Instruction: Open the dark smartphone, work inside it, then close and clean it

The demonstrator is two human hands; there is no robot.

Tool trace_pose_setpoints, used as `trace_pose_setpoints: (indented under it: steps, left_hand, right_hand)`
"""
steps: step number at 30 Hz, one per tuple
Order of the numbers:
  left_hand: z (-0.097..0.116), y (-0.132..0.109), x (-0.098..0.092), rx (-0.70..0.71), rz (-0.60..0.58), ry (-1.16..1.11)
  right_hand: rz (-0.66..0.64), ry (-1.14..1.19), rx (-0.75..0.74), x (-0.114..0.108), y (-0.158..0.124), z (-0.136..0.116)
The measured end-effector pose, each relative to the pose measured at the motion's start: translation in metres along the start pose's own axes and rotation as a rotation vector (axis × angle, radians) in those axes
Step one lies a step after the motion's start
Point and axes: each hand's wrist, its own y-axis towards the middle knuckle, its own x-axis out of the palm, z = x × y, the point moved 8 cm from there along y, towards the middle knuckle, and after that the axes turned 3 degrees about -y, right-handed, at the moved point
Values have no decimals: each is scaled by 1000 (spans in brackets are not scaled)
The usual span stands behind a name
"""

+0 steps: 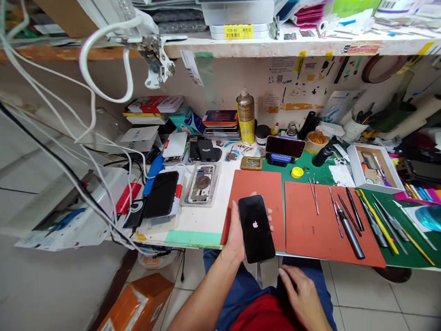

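A smartphone (255,241) with a black screen and a small white apple logo lies in my left hand (234,235). My fingers wrap behind it, and several fingertips show at its right edge. The phone is held over the front edge of the bench, partly above an orange-red mat (253,184). My right hand (303,294) rests on my right thigh, below the bench edge. It holds nothing, and its fingers are loosely stretched with the thumb apart.
A second red mat (306,230) carries tweezers (314,196) and a grey screwdriver (350,234). Another dark phone (161,194) and an opened phone housing (201,183) in a clear tray lie left. White cables (93,170) hang at left. A shelf (292,47) overhangs the bench.
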Motion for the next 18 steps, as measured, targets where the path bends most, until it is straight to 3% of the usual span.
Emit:
trace_pose_setpoints:
  steps: [1, 4, 6, 10, 13, 18]
  left_hand:
    - [1, -1, -1, 25, 11, 19]
    - [-1, -7, -4, 83, 56, 87]
    - [-5, -12, -5, 71, 84, 156]
    - [-4, -23, 2, 123, 114, 213]
    - [-8, -31, 6, 50, 166, 292]
    - [-13, -39, 20, 61, 245, 490]
  right_hand:
    - [-40, 147, -27, -6, -7, -25]
    - [-154, 1067, 103, -26, -9, -87]
    - [-204, 1302, 121, -42, 1, -119]
    - [-205, 1400, 146, -60, 23, -134]
    - [-176, 1440, 154, -62, 28, -130]
    - [-128, 1502, 155, -62, 30, -131]
